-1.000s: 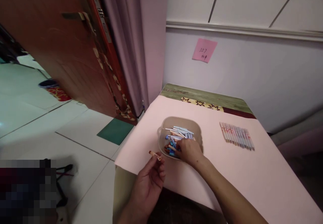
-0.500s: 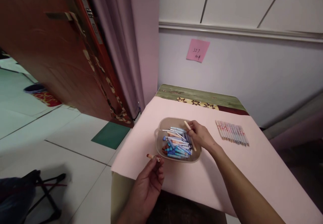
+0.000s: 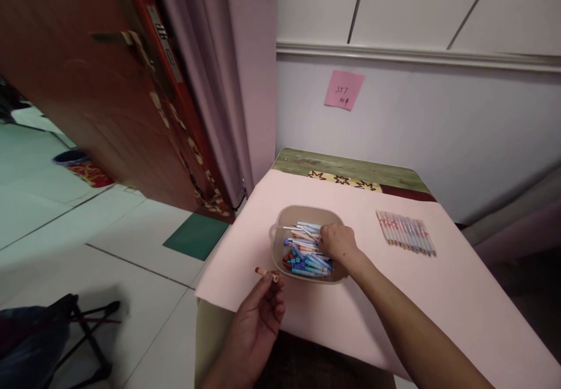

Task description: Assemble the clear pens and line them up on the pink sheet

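I judge the work to be partway: a row of pens (image 3: 407, 234) lies to the right of the plastic basin (image 3: 302, 212), while many loose pen parts (image 3: 307, 254) remain inside it. Near-left of the basin, the left hand (image 3: 262, 313) pinches a brown-ended pen tube (image 3: 265, 273) between thumb and fingers. Over the basin's right side, the right hand (image 3: 338, 240) has curled fingers; I cannot tell whether they grip anything.

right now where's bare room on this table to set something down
Widest: pink cover between the row of pens, right forearm and the cover's right edge. Smaller: between the bin and the cover's left edge. Crowded: the bin (pen pieces, right hand over it) and its near-left corner (left hand, brown-tipped piece).
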### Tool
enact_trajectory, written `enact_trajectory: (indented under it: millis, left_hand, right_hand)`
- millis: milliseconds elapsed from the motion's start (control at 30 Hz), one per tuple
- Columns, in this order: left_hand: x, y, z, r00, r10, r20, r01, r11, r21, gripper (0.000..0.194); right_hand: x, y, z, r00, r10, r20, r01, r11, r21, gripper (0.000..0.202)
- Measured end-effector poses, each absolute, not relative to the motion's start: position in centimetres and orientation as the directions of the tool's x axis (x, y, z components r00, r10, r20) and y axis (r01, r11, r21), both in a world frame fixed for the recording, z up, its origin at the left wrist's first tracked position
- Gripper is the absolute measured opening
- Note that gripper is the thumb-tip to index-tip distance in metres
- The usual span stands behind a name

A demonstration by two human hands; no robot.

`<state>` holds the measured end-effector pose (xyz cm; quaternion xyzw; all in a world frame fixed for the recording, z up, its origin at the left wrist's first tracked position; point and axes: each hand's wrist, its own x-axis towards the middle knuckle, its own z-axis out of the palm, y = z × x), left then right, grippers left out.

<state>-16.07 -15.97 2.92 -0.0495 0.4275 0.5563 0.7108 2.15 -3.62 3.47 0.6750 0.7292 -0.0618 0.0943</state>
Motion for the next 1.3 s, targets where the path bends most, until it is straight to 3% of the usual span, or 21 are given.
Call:
enact_trajectory:
  millis: [100, 200, 300, 400, 500, 733, 933, 1300]
  left_hand:
    - [-15.7, -15.6, 3.6, 0.019, 0.751, -0.660, -0.823, 0.386, 0.417, 0.007]
    - [-15.3, -15.1, 4.5, 0.043, 0.779, -0.625, -0.811, 0.393, 0.433, 0.010]
    - [-14.7, -14.8, 5.1, 0.066, 0.803, -0.592, -0.820, 0.382, 0.426, 0.011]
    - [-14.0, -14.8, 5.2, 0.065, 0.817, -0.573, -0.838, 0.357, 0.412, 0.012]
    - [-13.8, -14.7, 5.1, 0.030, 0.827, -0.561, -0.865, 0.303, 0.401, 0.015]
    - [-15.6, -13.6, 5.4, -0.118, 0.852, -0.510, -0.904, 0.120, 0.409, 0.020]
    - [-15.1, -13.2, 5.4, -0.124, 0.859, -0.496, -0.897, 0.117, 0.427, 0.023]
    - [-14.1, -13.6, 5.3, -0.139, 0.877, -0.459, -0.868, 0.115, 0.484, 0.020]
  right_hand:
    - [2.9, -4.8, 4.5, -0.114, 0.978, -0.176, 0.993, 0.108, -0.047, 0.025]
    - [3.6, -6.8, 5.2, -0.209, 0.964, -0.164, 0.926, 0.141, -0.349, 0.023]
    - [3.8, -9.2, 4.9, -0.357, 0.919, -0.167, 0.701, 0.145, -0.698, 0.025]
    - [3.5, -11.0, 4.4, -0.451, 0.878, -0.160, 0.511, 0.107, -0.853, 0.025]
    - [3.4, -12.0, 4.5, -0.438, 0.889, -0.133, 0.469, 0.100, -0.877, 0.023]
    - [4.9, -14.4, 4.9, -0.192, 0.981, -0.040, 0.630, 0.092, -0.771, 0.024]
    - [4.2, -15.6, 4.0, -0.203, 0.979, -0.024, 0.508, 0.084, -0.857, 0.017]
    - [3.6, -15.2, 3.9, -0.215, 0.976, -0.034, 0.446, 0.067, -0.892, 0.019]
